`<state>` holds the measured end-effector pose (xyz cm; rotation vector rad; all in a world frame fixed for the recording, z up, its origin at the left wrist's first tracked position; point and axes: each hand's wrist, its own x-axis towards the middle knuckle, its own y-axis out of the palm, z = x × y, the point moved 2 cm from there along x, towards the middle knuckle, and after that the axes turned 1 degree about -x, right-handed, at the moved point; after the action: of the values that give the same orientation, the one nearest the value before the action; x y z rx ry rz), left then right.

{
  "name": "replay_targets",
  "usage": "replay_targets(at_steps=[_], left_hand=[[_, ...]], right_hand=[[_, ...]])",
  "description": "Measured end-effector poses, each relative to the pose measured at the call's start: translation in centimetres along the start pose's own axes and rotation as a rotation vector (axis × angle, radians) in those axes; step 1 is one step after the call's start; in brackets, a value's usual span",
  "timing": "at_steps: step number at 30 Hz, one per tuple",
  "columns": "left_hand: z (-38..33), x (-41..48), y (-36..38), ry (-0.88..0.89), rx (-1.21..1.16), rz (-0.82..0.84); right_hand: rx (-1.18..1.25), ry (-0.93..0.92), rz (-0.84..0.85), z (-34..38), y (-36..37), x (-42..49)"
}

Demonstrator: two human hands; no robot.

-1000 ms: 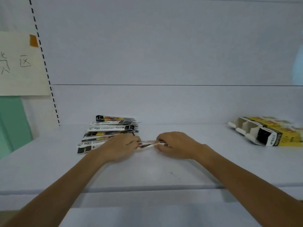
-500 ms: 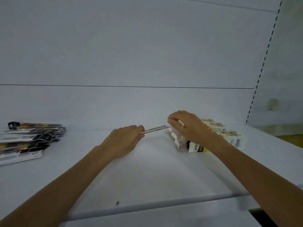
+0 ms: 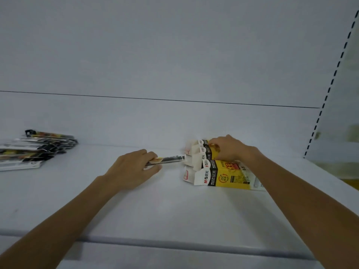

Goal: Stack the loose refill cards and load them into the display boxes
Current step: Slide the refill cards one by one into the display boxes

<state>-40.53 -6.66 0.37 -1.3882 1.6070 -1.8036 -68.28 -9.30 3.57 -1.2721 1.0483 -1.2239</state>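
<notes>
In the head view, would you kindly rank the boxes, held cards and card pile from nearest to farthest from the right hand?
1. Boxes: right, under the right hand.
2. Held cards: centre, in the left hand.
3. Card pile: far left.

Left hand (image 3: 130, 169), right hand (image 3: 231, 150): bare, slim; forearms bare right down to frame edge.
</notes>
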Motion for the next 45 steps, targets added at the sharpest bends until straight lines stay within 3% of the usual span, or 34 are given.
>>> replay_targets(at_steps=[2, 7, 10, 17, 23, 30, 35, 39, 45], left_hand=[[0.0, -0.2, -0.4, -0.042, -0.018, -0.008], [0.0, -1.6, -2.1, -0.087, -0.032, -0.087], [-0.1, -2.5, -3.4, -0.189, -0.111, -0.158], [-1.6, -4.7, -5.1, -0.137, -0.242, -0.195], [-4.6, -6.2, -4.7, -0.027, -0.422, -0.136], [-6.8, -7.6, -1.5, -0.07, -0.38, 0.024], [-8.4, -6.2, -2.0, -0.06, -0.393, 0.062], [-12.1, -3.6, -1.3, -0.002, -0.47, 0.217], [-12.8, -2.0, 0.2, -0.015, -0.606, 0.267]], right_hand=[[-0.019, -0.011, -0.017, 0.3, 0.2, 0.3], [-0.088, -0.058, -0.326, 1.0, -2.3, -0.6], [-0.193, -0.142, -0.392, 2.5, -4.4, -2.2], [-0.1, -0.211, -0.311, 5.1, -5.3, -8.4], [-0.07, -0.148, -0.183, 4.6, -2.3, -13.8], [0.192, -0.094, -0.089, 2.0, 0.3, -15.9], [0.184, -0.162, -0.125, 3.1, 0.3, -14.9], [0.129, -0.207, -0.115, 3.5, 1.0, -14.5], [0.056, -0.16, -0.12, 1.2, 1.2, -14.8]])
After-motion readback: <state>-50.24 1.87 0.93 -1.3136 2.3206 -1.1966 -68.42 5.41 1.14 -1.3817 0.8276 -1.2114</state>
